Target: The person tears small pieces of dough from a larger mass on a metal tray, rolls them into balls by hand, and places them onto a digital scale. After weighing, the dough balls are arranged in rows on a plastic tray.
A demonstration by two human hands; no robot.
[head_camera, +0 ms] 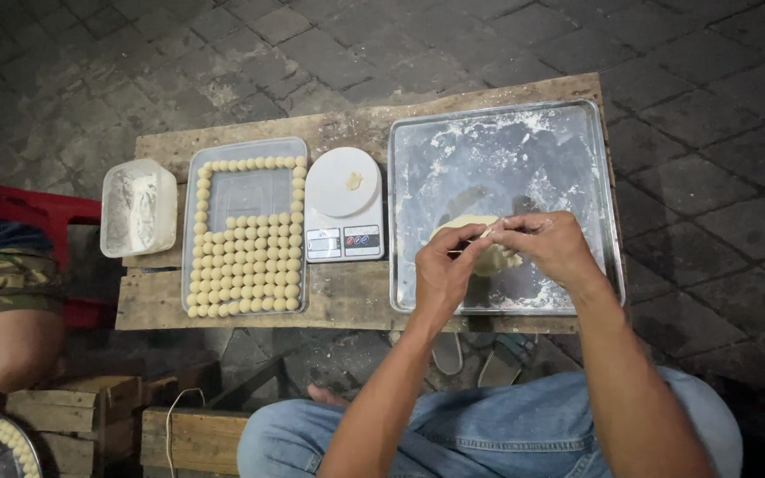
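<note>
Dough: pale flattened dough lump lies on the floured metal tray, long axis running left-right.
Left hand: fingers pinching dough's near edge.
Right hand: fingertips pinching the same dough piece.
Scale: white digital kitchen scale sits left of tray.

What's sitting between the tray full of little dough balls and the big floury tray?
A white kitchen scale with a tiny bit of dough on top sits between the tray of dough balls and the big floury tray, seen from the head camera.
</note>
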